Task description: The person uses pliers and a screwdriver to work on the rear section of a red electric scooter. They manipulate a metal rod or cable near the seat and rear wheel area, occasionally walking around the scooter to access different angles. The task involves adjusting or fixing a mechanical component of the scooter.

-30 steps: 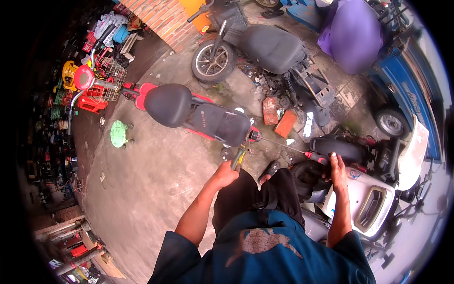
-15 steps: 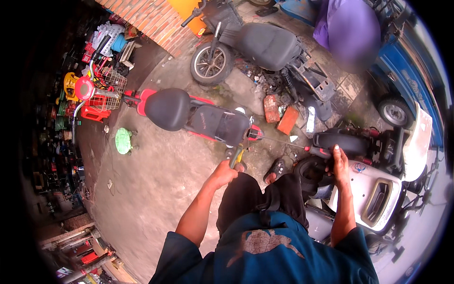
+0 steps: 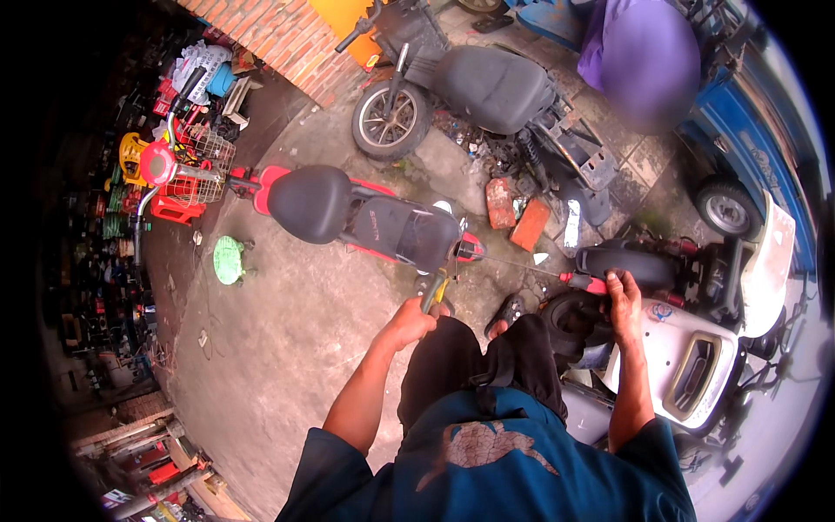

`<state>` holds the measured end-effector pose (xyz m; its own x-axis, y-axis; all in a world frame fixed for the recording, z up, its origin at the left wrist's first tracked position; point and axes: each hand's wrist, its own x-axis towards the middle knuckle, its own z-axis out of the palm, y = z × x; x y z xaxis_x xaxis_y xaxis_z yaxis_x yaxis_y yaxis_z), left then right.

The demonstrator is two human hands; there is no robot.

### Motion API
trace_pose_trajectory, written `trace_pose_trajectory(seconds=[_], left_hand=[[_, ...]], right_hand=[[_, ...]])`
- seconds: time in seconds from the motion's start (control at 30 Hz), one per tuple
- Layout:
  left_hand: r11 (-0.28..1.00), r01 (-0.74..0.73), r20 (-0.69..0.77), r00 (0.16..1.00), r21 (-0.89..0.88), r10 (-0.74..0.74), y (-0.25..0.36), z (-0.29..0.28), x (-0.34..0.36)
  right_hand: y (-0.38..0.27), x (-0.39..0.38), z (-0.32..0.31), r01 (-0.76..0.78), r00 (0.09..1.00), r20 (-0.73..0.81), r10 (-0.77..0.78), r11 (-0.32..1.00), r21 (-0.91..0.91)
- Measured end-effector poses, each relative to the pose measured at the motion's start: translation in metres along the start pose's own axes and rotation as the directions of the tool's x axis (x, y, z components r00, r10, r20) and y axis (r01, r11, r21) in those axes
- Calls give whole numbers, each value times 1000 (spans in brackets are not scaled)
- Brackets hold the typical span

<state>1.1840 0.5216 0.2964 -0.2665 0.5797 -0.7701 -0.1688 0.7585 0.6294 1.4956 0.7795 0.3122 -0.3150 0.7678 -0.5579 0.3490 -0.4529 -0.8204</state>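
Note:
Beside the rear end of the red-and-black electric scooter [image 3: 396,233], my left hand [image 3: 410,324] is closed around a tool with grey and yellow handles [image 3: 440,287], which looks like pliers; its jaws are hard to make out. My right hand [image 3: 622,304] is closed on the red-and-black handle of a long screwdriver [image 3: 584,282]. The screwdriver's thin shaft points left, and its tip reaches the scooter's red tail. Whether the tip touches a screw is too small to tell.
Two red bricks [image 3: 529,225] lie beyond the shaft. A partly stripped black scooter [image 3: 491,87] stands past them. A white scooter body [image 3: 683,361] is close at my right, near a blue vehicle [image 3: 748,130]. A green stool [image 3: 229,260] is at left.
My right fingers have shifted on the screwdriver: the thumb, raised before, is now bent in at the handle's end, and more red shows. My left hand stays almost still.

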Motion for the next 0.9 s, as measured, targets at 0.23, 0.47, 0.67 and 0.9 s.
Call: trace_pose_trajectory(seconds=[0.23,0.47,0.67,0.9], left_hand=[[1000,23,8,1000,15,-23,-9,-1,5],[999,6,-9,1000,36,-6,-14,-3,5],[1000,7,-4,1000,-1,-7,-12,-1,7],[999,-8,-10,1000,-38,7,-18,0,8]], right_hand=[[21,6,7,136,990,-80,-118,953,271],[2,1,5,-57,995,-86,41,980,-192],[23,-1,1,261,965,-49,-259,963,64],[10,-1,12,-8,992,-124,23,993,120]])
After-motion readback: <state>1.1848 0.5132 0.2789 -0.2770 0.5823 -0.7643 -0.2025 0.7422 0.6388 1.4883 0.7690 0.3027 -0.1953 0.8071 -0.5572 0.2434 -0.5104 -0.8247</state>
